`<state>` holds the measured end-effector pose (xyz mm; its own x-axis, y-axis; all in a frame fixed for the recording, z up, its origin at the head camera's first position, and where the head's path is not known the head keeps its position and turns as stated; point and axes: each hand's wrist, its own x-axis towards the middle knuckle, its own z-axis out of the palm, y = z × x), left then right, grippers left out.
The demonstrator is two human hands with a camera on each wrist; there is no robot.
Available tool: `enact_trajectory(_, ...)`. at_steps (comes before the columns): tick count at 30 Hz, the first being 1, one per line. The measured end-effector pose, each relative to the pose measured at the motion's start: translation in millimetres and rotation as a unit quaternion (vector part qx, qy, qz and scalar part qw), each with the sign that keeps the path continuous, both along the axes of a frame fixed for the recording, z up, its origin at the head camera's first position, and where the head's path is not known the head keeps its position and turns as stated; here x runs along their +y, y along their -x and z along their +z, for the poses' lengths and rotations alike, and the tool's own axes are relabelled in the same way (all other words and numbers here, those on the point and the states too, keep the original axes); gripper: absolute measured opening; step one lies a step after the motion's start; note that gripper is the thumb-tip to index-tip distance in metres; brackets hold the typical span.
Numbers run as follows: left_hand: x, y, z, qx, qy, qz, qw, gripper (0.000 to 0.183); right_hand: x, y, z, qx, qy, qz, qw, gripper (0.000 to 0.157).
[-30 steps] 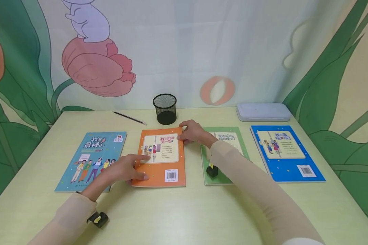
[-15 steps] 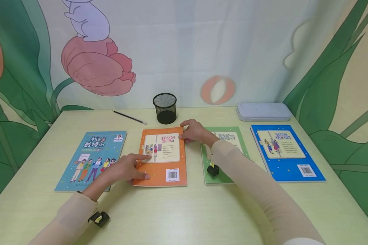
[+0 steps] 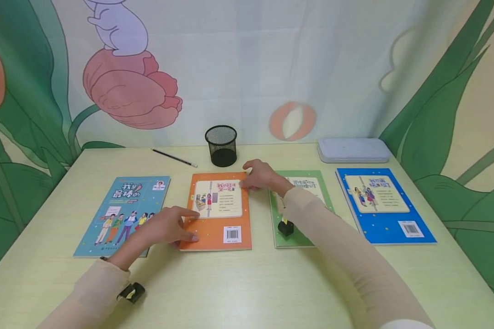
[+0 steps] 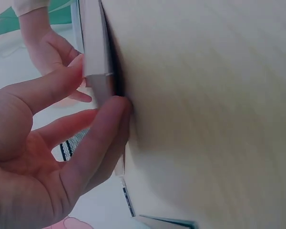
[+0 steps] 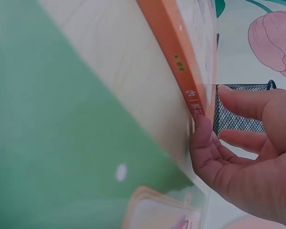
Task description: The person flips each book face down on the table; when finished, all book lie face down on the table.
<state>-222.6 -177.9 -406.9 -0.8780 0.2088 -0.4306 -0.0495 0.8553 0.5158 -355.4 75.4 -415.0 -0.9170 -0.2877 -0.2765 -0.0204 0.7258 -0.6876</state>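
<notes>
An orange book (image 3: 220,234) lies back cover up on the table, between a teal book and a green book. My left hand (image 3: 170,226) grips its left side, index finger and thumb over the cover. In the left wrist view, other fingers (image 4: 112,117) sit low at the book's edge. My right hand (image 3: 260,175) holds the upper right corner. In the right wrist view, its fingers (image 5: 203,129) are curled against the orange spine (image 5: 176,59), with the thumb at the cover side.
Left lies the teal book (image 3: 127,196); right, the green book (image 3: 302,219), partly under my right forearm, and a blue book (image 3: 383,226). A pencil (image 3: 174,158), black mesh pen cup (image 3: 223,153) and pale pencil case (image 3: 353,151) line the back, before a printed curtain (image 3: 247,68).
The orange book has shifted slightly right, and its upper right corner has come down a little, so its top edge looks straighter. Both hands stay on it.
</notes>
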Motion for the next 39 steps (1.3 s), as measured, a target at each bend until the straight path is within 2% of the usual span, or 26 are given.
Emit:
enact_trajectory(5,-6,0.0,9.5,0.01,-0.002,-0.002,0.9999,0.07,-2,-0.5,5.8,0.025,0.001,0.003,1.0,0.058)
enact_trajectory(9,-21,3.0,17.2,0.02,-0.021,0.004,0.9996,0.07,-5,-1.3,11.9,0.052,0.007,0.001,0.999,0.054)
enact_trajectory(18,-79,4.8,28.9,0.084,-0.016,0.015,0.9962,0.069,-19,-1.0,17.8,0.066,0.086,0.012,0.994,0.045)
enact_trajectory(23,-111,1.8,31.8,0.101,-0.063,0.001,0.9928,0.069,-29,-2.7,22.0,0.057,0.115,0.026,0.991,0.038)
enact_trajectory(30,-148,-4.6,23.9,0.128,-0.061,0.007,0.9899,0.067,-47,-9.8,27.9,0.049,0.134,0.056,0.988,0.041)
enact_trajectory(34,-163,-7.6,17.9,0.122,-0.061,0.02,0.9904,0.067,-57,-11.1,24.3,0.055,0.142,0.065,0.986,0.042)
enact_trajectory(39,-178,-11.6,9.4,0.105,-0.03,0.032,0.9935,0.071,-72,-12.7,17.4,0.068,0.145,0.075,0.984,0.047)
